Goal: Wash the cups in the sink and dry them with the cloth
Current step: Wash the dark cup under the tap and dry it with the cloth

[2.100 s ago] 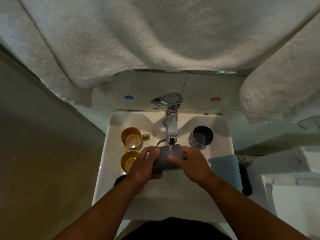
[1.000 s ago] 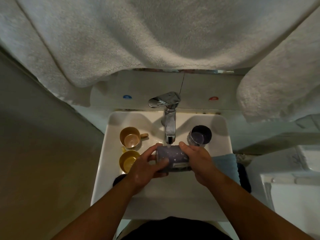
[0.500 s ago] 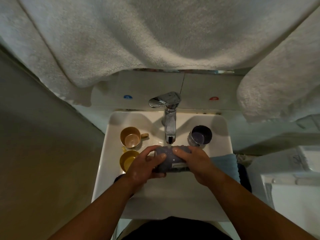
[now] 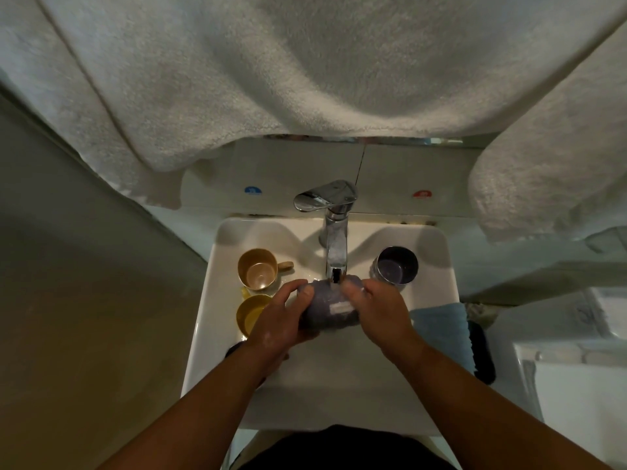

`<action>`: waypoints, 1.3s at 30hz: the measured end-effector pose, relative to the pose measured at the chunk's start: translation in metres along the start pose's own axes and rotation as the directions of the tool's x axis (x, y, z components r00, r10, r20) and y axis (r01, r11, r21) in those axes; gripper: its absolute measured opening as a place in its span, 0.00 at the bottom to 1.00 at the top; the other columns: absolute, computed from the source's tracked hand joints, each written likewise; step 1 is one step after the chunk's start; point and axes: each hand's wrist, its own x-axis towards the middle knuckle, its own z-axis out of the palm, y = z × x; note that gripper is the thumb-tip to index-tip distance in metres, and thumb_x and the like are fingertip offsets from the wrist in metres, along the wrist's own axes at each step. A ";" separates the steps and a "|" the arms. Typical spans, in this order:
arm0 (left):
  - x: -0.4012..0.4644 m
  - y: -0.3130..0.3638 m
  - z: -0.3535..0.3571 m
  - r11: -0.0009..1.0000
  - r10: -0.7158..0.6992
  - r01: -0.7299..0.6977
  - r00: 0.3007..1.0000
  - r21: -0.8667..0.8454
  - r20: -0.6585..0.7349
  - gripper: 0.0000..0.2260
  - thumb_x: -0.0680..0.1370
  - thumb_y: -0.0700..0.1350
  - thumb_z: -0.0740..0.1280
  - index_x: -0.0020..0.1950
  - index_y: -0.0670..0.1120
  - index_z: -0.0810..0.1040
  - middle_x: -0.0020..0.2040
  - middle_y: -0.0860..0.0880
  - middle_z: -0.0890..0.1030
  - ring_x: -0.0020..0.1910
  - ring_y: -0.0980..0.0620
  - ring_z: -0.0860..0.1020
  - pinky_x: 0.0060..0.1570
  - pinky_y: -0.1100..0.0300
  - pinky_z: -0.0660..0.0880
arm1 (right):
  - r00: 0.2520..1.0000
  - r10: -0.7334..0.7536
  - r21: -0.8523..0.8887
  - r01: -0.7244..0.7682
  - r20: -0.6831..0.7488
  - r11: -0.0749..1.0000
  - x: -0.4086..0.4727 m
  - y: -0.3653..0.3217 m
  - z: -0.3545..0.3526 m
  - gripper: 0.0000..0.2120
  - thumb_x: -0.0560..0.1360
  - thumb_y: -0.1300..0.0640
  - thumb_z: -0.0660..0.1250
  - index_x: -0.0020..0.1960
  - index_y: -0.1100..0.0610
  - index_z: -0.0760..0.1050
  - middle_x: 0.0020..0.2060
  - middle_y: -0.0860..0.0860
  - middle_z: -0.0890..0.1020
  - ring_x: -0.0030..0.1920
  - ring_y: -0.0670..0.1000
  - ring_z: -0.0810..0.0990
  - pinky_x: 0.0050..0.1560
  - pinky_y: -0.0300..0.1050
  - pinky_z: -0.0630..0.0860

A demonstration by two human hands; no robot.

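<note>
A grey-blue cup (image 4: pixel 330 308) lies on its side under the running tap (image 4: pixel 334 232), held between both hands over the white sink (image 4: pixel 437 286). My left hand (image 4: pixel 280 320) grips its left end, fingers curled over the top. My right hand (image 4: pixel 380 310) grips its right end. On the sink's left stand a tan cup (image 4: pixel 258 269) with a handle and a yellow cup (image 4: pixel 251 315), both upright. A dark purple cup (image 4: pixel 395 266) stands upright at the back right. A blue cloth (image 4: pixel 441 325) lies over the sink's right rim.
White towels (image 4: pixel 305 69) hang overhead and close above the tap; another (image 4: pixel 543 171) hangs at the right. A dark brush (image 4: pixel 481 354) lies beside the blue cloth. A grey wall closes in the left side. White fixtures (image 4: pixel 576 385) stand at the right.
The cup has been turned and shifted slightly under the water stream between my hands. My left fingers moved over its top; the other cups have not moved.
</note>
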 end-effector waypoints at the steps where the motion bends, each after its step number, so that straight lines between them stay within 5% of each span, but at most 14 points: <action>1: -0.001 -0.001 -0.001 0.999 0.008 -0.009 1.000 0.046 0.015 0.14 0.80 0.52 0.69 0.65 0.57 0.75 0.62 0.46 0.80 0.56 0.44 0.82 0.44 0.53 0.84 | 0.999 0.029 -0.008 -0.030 -0.033 1.000 0.002 -0.002 -0.002 0.12 0.80 0.45 0.65 0.42 0.51 0.79 0.39 0.50 0.83 0.40 0.49 0.81 0.39 0.42 0.77; 6: -0.001 -0.008 -0.007 0.986 0.047 -0.056 0.997 0.160 0.059 0.25 0.73 0.52 0.75 0.68 0.58 0.71 0.58 0.46 0.81 0.54 0.46 0.83 0.46 0.54 0.84 | 0.990 -0.070 0.022 0.068 0.124 0.997 -0.003 -0.003 -0.001 0.11 0.72 0.46 0.75 0.45 0.52 0.78 0.39 0.47 0.81 0.39 0.47 0.81 0.37 0.37 0.77; 9: 0.000 -0.007 -0.008 0.990 0.052 -0.062 0.996 0.130 0.076 0.29 0.70 0.54 0.75 0.69 0.56 0.71 0.61 0.43 0.80 0.55 0.43 0.83 0.49 0.49 0.84 | 0.998 -0.054 -0.062 0.055 0.017 0.997 0.002 -0.006 -0.005 0.14 0.80 0.50 0.66 0.38 0.54 0.77 0.34 0.48 0.80 0.36 0.50 0.78 0.32 0.32 0.70; 11: 0.001 -0.007 -0.011 0.987 0.060 -0.069 0.996 0.143 0.071 0.27 0.72 0.53 0.75 0.69 0.58 0.70 0.60 0.44 0.80 0.54 0.44 0.83 0.50 0.49 0.84 | 0.999 -0.042 -0.061 0.044 0.025 0.997 0.004 -0.005 -0.008 0.17 0.82 0.50 0.62 0.40 0.58 0.79 0.34 0.50 0.80 0.36 0.51 0.78 0.35 0.38 0.71; 15: 0.002 -0.008 -0.019 0.986 0.089 -0.097 0.994 0.139 0.063 0.29 0.72 0.56 0.73 0.72 0.60 0.69 0.60 0.42 0.81 0.55 0.44 0.83 0.54 0.43 0.83 | 0.954 -0.124 0.130 0.091 0.272 0.987 -0.007 -0.002 -0.012 0.04 0.76 0.57 0.73 0.49 0.55 0.81 0.40 0.48 0.85 0.41 0.46 0.84 0.40 0.35 0.78; 19: 0.002 -0.005 -0.019 0.992 0.091 -0.096 0.994 0.079 0.066 0.25 0.78 0.47 0.71 0.73 0.57 0.70 0.62 0.43 0.80 0.58 0.42 0.82 0.55 0.43 0.82 | 0.987 -0.022 0.152 -0.003 0.160 0.988 -0.001 0.000 -0.009 0.16 0.82 0.50 0.64 0.42 0.60 0.81 0.38 0.57 0.84 0.40 0.56 0.83 0.42 0.52 0.78; 21: 0.002 -0.005 -0.019 0.994 0.090 -0.094 0.994 0.063 0.058 0.24 0.79 0.45 0.70 0.73 0.57 0.70 0.62 0.44 0.79 0.58 0.42 0.81 0.56 0.43 0.82 | 0.981 -0.041 0.158 0.011 0.188 0.987 0.002 0.003 -0.010 0.15 0.82 0.52 0.64 0.43 0.60 0.82 0.39 0.58 0.84 0.42 0.59 0.82 0.46 0.57 0.79; 24: 0.001 -0.003 -0.023 0.996 0.083 -0.084 0.994 0.010 0.070 0.23 0.79 0.42 0.70 0.72 0.56 0.71 0.63 0.46 0.78 0.59 0.42 0.81 0.57 0.41 0.81 | 0.940 -0.133 0.157 0.086 0.313 0.984 -0.002 0.004 -0.014 0.05 0.78 0.57 0.70 0.50 0.57 0.82 0.43 0.54 0.85 0.45 0.54 0.85 0.48 0.50 0.82; 28: 0.002 -0.003 -0.024 0.996 0.071 -0.076 0.991 0.039 0.111 0.24 0.77 0.42 0.73 0.70 0.58 0.72 0.65 0.45 0.77 0.60 0.41 0.81 0.57 0.41 0.81 | 0.971 0.031 0.259 -0.095 0.238 0.961 -0.001 0.000 -0.010 0.15 0.83 0.52 0.61 0.48 0.58 0.82 0.44 0.57 0.85 0.45 0.52 0.85 0.49 0.51 0.83; 32: 0.001 -0.003 -0.029 0.995 0.095 -0.099 0.988 0.026 0.122 0.25 0.77 0.40 0.73 0.70 0.57 0.72 0.65 0.46 0.76 0.60 0.43 0.80 0.56 0.43 0.81 | 0.937 -0.073 0.266 -0.022 0.341 0.964 -0.006 -0.001 -0.018 0.04 0.78 0.62 0.68 0.49 0.57 0.82 0.44 0.55 0.86 0.46 0.52 0.85 0.48 0.45 0.82; 36: 0.000 -0.005 -0.027 0.987 0.115 -0.129 0.983 0.097 0.140 0.26 0.76 0.40 0.74 0.70 0.58 0.71 0.66 0.46 0.76 0.60 0.42 0.81 0.55 0.42 0.82 | 0.974 0.089 0.311 -0.152 0.208 0.938 -0.001 -0.002 -0.010 0.16 0.81 0.50 0.65 0.46 0.61 0.83 0.42 0.57 0.86 0.44 0.57 0.85 0.48 0.54 0.83; 39: 0.000 -0.008 -0.026 0.977 0.155 -0.169 0.981 0.128 0.113 0.27 0.76 0.39 0.74 0.70 0.58 0.71 0.66 0.48 0.77 0.61 0.45 0.80 0.55 0.45 0.82 | 0.973 0.031 0.263 -0.092 0.229 0.960 -0.004 -0.005 -0.009 0.06 0.76 0.56 0.73 0.42 0.57 0.81 0.36 0.51 0.85 0.38 0.49 0.84 0.40 0.46 0.81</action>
